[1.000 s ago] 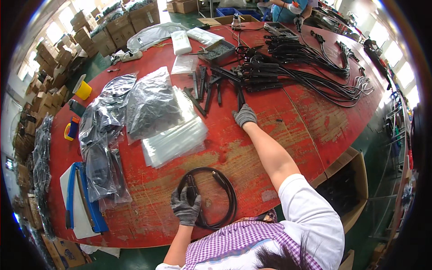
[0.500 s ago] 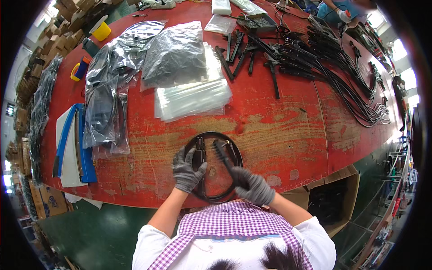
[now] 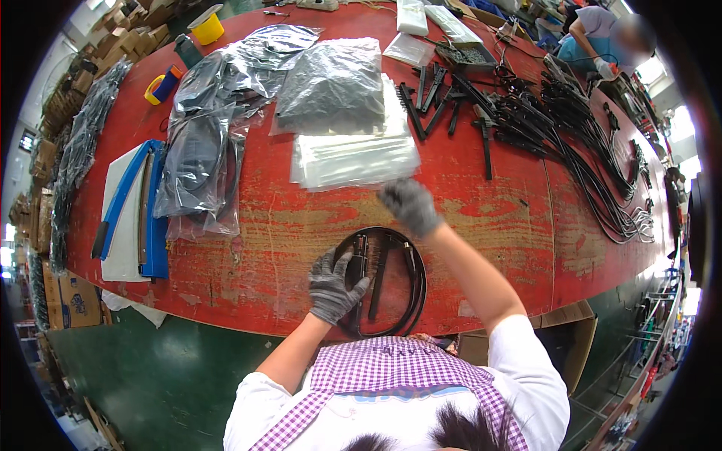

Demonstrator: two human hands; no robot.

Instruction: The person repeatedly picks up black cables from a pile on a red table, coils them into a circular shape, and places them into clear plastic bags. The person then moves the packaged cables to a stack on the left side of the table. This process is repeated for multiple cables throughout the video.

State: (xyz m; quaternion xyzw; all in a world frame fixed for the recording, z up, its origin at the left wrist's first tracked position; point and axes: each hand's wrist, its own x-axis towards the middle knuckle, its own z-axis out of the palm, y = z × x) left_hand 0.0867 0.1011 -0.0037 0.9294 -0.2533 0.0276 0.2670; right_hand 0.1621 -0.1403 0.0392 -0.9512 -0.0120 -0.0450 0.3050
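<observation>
A loop of black cable (image 3: 421,282) lies on the worn red table in front of me. Along its left inner side is a long black plastic piece (image 3: 359,279), which my grey-gloved left hand (image 3: 335,289) grips between thumb and fingers. Inside the loop, beside that piece, rests a toothed black bar (image 3: 380,274). My right hand (image 3: 412,209), gloved too, hovers beyond the loop with curled fingers and nothing visible in them. It is close to the lower right edge of a stack of clear plastic bags (image 3: 353,161).
A filled plastic bag (image 3: 331,90) lies on the stack, with bagged cables (image 3: 199,165) to its left. A blue-and-white paper trimmer (image 3: 154,218) stands far left. Black bars (image 3: 432,90) and bundled cables (image 3: 571,150) spread to the right. Another person (image 3: 594,37) works at the far right.
My right hand has let go of the toothed black bar inside the loop and moved away toward the bags. My left hand stays on the long black piece. The view has shifted slightly.
</observation>
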